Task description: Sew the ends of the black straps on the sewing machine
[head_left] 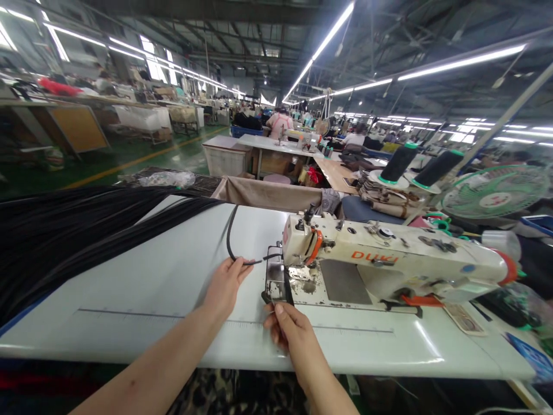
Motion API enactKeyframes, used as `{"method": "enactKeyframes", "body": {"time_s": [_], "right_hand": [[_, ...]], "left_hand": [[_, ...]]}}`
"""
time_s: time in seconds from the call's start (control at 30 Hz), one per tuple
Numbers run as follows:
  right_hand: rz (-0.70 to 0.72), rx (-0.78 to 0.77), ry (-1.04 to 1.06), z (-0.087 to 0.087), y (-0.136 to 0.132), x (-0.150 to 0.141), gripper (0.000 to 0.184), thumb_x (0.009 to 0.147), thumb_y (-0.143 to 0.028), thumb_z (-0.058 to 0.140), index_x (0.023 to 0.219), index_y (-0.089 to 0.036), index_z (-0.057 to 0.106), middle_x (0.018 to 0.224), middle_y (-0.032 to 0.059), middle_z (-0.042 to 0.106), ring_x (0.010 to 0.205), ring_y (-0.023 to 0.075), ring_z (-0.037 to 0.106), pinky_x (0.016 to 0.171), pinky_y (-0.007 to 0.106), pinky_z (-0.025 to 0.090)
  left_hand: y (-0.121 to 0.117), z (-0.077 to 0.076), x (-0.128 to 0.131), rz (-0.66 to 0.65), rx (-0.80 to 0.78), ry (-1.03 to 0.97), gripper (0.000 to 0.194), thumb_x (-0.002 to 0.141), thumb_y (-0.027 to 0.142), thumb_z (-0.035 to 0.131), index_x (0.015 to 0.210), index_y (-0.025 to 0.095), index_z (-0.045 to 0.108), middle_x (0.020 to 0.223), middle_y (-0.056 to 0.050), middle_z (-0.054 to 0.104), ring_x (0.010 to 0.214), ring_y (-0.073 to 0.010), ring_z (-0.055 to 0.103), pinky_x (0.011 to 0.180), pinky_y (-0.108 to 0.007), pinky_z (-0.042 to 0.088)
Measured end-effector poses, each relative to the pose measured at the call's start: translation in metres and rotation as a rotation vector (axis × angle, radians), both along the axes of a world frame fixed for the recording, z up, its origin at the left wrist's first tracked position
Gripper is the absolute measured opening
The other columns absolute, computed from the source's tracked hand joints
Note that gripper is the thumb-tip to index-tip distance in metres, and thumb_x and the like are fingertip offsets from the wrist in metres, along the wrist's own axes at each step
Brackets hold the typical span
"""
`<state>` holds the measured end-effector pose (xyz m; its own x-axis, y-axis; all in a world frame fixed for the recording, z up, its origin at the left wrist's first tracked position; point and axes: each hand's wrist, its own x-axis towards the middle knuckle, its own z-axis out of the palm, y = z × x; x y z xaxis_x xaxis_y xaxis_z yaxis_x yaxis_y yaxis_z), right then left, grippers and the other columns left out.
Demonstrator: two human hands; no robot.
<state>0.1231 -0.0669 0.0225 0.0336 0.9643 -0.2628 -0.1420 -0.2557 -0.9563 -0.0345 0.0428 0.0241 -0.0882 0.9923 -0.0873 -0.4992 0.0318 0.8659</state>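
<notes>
My left hand (228, 283) is closed in a pinch on a narrow black strip (231, 230), left of the sewing machine head. The strip curves back toward the far edge of the white table, and its short end points at the machine. In front of the needle plate, my right hand (287, 325) has its fingers closed around something small and dark, partly hidden by them; I cannot make out what it is. The white sewing machine (389, 253) stands just right of both hands, with another short dark piece beside its presser area.
A large bundle of black strips (86, 230) covers the table's left side. A printed ruler line (173, 314) runs along its front. Behind are a fabric-lined bin (268, 193), black thread cones (398, 163) and a green fan (495, 199). Other people sit farther back.
</notes>
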Motion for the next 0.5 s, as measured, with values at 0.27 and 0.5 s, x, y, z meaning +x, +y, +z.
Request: {"method": "enactKeyframes", "body": {"time_s": [0.27, 0.5], "right_hand": [[0.069, -0.045, 0.142, 0.011, 0.031, -0.016, 0.072, 0.07, -0.079, 0.077, 0.095, -0.011, 0.073, 0.075, 0.0046, 0.068, 0.05, 0.0053, 0.039, 0.045, 0.023, 0.017], [0.22, -0.067, 0.167, 0.01, 0.053, -0.03, 0.068, 0.068, -0.077, 0.078, 0.088, -0.013, 0.071, 0.069, -0.0025, 0.057, 0.047, 0.0025, 0.027, 0.047, 0.022, 0.011]], "left_hand": [[-0.044, -0.008, -0.032, 0.015, 0.065, 0.115, 0.038, 0.09, 0.051, 0.073, 0.102, 0.016, 0.066, 0.112, -0.01, 0.076, 0.122, -0.0271, 0.069, 0.116, -0.046, 0.051], [-0.071, -0.01, -0.053, -0.017, 0.076, 0.228, 0.035, 0.094, 0.052, 0.068, 0.104, 0.018, 0.065, 0.115, -0.009, 0.076, 0.126, -0.0277, 0.067, 0.116, -0.044, 0.052]]}}
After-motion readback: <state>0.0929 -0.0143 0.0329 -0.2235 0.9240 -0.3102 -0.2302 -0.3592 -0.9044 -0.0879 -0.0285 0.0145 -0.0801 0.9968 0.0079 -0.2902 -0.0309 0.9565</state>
